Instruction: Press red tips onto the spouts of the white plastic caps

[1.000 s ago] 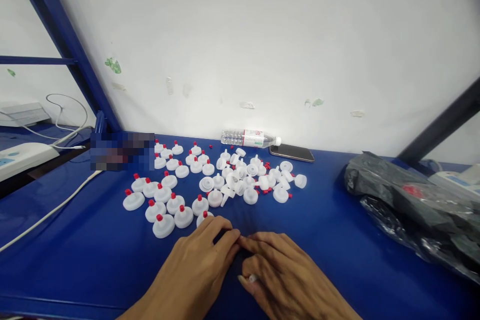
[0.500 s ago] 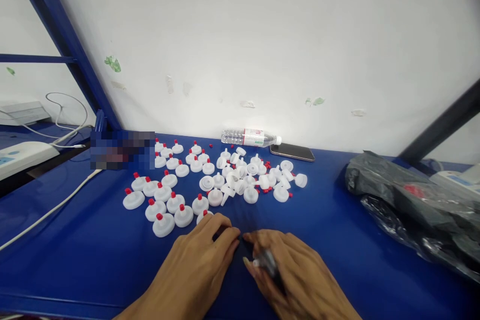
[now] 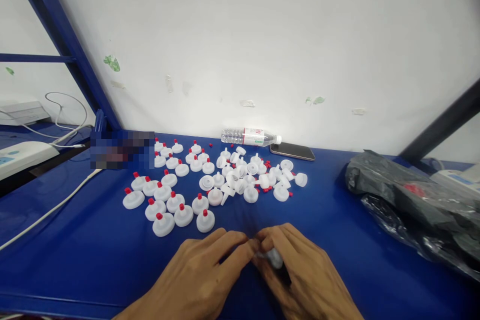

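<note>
Currently, my right grip (image 3: 307,270) encloses a blurred, translucent part (image 3: 275,258), nearer me than the white pile (image 3: 249,181); my left grip (image 3: 204,270) has shifted across to meet it, so the work appears two-handed. What the left clamps, if anything, I cannot tell. The shift uncovers one red-capped piece (image 3: 205,221), near-left of the pile. Far-left of it, a pixelated patch (image 3: 122,150) obscures the worktop (image 3: 82,250).

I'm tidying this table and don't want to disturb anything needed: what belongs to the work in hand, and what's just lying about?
Work in hand:
- blurred white piece in the right hand
- white pieces with red caps
- bare white pieces
- loose red caps

Seemingly just lying about:
- bottle
- phone
- dark plastic bag
</note>
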Demonstrator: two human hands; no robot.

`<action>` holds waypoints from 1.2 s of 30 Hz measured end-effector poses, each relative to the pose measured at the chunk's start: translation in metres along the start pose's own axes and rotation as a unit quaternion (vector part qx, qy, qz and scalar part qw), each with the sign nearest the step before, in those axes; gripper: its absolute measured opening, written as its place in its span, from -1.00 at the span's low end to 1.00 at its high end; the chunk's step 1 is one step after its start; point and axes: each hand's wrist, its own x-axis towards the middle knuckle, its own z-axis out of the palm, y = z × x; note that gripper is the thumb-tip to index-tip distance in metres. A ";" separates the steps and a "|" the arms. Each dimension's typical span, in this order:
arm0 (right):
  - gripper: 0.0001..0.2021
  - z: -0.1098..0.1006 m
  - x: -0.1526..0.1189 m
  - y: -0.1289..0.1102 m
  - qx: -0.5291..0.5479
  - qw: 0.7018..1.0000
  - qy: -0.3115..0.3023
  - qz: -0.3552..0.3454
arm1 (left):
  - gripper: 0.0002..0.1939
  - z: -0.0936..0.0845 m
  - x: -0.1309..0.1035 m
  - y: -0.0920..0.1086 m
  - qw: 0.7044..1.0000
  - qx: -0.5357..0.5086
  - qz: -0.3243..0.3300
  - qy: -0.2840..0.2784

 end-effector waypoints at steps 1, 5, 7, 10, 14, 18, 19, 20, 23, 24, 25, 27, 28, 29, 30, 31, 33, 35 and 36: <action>-0.83 0.000 0.000 0.000 0.001 1.000 -0.005 -0.001 | -0.63 -0.001 0.000 0.001 1.000 0.001 0.004 0.010; -0.83 -0.001 0.000 0.001 0.003 1.000 -0.008 0.005 | -0.63 -0.006 0.002 0.003 0.999 0.003 0.023 0.039; -0.86 -0.002 -0.001 0.002 0.008 1.000 -0.012 0.013 | -0.62 -0.006 0.003 0.003 0.999 0.005 0.030 0.032; -0.82 -0.002 -0.002 0.003 0.019 1.000 -0.009 0.020 | -0.61 -0.002 0.003 0.001 0.999 0.006 0.031 0.021; -0.68 0.003 -0.003 0.000 0.013 1.000 -0.005 -0.002 | -0.65 0.001 0.000 -0.002 0.997 0.002 0.039 0.063; -0.43 0.006 -0.005 -0.002 -0.002 1.000 0.007 -0.026 | -0.56 -0.010 0.001 0.003 0.998 -0.015 0.054 0.016; -0.39 0.005 -0.005 -0.001 -0.004 1.000 0.001 -0.022 | -0.55 -0.014 0.001 0.004 0.998 -0.014 0.057 0.001; -0.36 0.004 -0.005 -0.001 -0.007 1.000 -0.004 -0.017 | -0.55 -0.016 0.001 0.005 0.998 -0.011 0.060 -0.006; -0.35 -0.001 -0.004 0.003 -0.025 1.000 -0.010 -0.007 | -0.58 -0.016 0.001 0.005 0.999 -0.005 0.051 0.003; -0.37 -0.002 -0.004 0.003 -0.032 0.999 -0.007 -0.003 | -0.59 -0.013 0.000 0.005 0.999 -0.006 0.045 0.015; -0.39 -0.003 -0.004 0.004 -0.040 0.999 -0.002 0.003 | -0.58 -0.010 0.000 0.003 0.999 -0.006 0.040 0.027; -0.43 -0.003 -0.003 0.003 -0.048 0.999 0.003 0.015 | -0.55 -0.003 -0.002 0.001 0.999 -0.004 0.027 0.036; -0.44 -0.002 -0.003 0.003 -0.048 0.999 0.005 0.022 | -0.53 -0.001 -0.003 0.000 0.999 -0.002 0.024 0.034; -0.44 -0.002 -0.003 0.002 -0.046 0.999 0.002 0.024 | -0.52 0.000 -0.003 0.000 0.999 -0.002 0.023 0.028; -0.44 -0.001 -0.003 0.001 -0.042 0.999 -0.001 0.026 | -0.52 0.000 -0.003 0.000 1.000 -0.003 0.021 0.022; -0.44 -0.001 -0.003 0.001 -0.035 0.999 -0.005 0.027 | -0.52 -0.001 -0.004 0.000 1.000 -0.005 0.020 0.018; -0.43 0.001 -0.003 0.000 -0.016 1.000 -0.010 0.022 | -0.53 -0.003 -0.004 0.001 0.999 -0.012 0.027 0.020; -0.40 0.003 -0.002 0.000 0.004 1.000 -0.021 0.009 | -0.53 -0.006 -0.003 0.002 0.999 -0.018 0.034 0.009; -0.38 0.003 -0.002 0.000 0.011 1.000 -0.029 0.000 | -0.55 -0.008 -0.003 0.002 0.999 -0.021 0.037 0.002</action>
